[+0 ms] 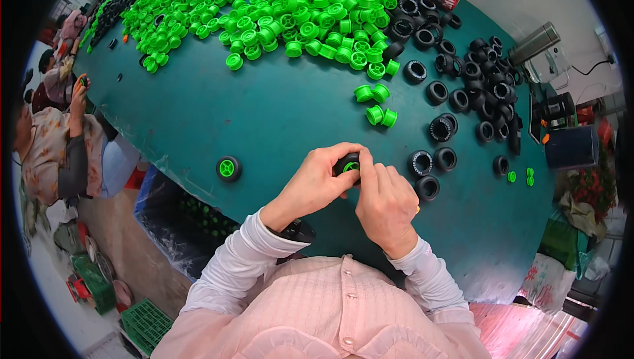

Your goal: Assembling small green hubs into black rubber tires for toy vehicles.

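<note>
Between my two hands is a small black toy tyre [341, 163] with a green wheel rim partly inside it. My left hand [318, 177] is closed round the tyre's left side. The fingers of my right hand [383, 202] press at its right edge, and they cover part of the rim. To the left of my hands lies a toy wheel [228, 169], a green rim seated in a black tyre. Just right of my right hand are several loose tyres [428, 188]. A few green rims [374, 115] lie beyond my hands.
A big heap of green rims [304, 22] covers the far table [185, 108]. Black tyres [485, 88] are piled at the right, near a metal flask [535, 43]. A blue-lined bin [165, 220] stands by the table's left edge. Another person [66, 147] works at the left.
</note>
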A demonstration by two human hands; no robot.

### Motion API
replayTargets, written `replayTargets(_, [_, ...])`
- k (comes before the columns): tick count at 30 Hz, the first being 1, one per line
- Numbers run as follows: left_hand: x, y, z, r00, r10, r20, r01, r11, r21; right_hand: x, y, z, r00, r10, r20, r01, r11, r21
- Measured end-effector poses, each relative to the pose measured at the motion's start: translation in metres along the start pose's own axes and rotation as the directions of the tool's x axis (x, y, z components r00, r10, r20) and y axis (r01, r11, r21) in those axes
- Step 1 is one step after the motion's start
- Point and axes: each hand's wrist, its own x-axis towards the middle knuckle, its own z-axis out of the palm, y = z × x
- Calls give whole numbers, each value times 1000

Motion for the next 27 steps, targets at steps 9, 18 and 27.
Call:
replayTargets(9, [12, -33, -8, 936, 107, 335, -141, 987, 77, 0, 9, -11, 957, -290, -34, 292, 953, 83])
replayTargets(18, [-12, -39, -5, 1000, -31, 6, 29, 819, -573, -5, 18, -10, 834, 495, 244, -529, 587, 613])
replayTargets(27, [-16, -38, 0, 1000, 27, -13, -30, 855, -518, -3, 4, -3, 863, 385, 328, -505, 634, 586])
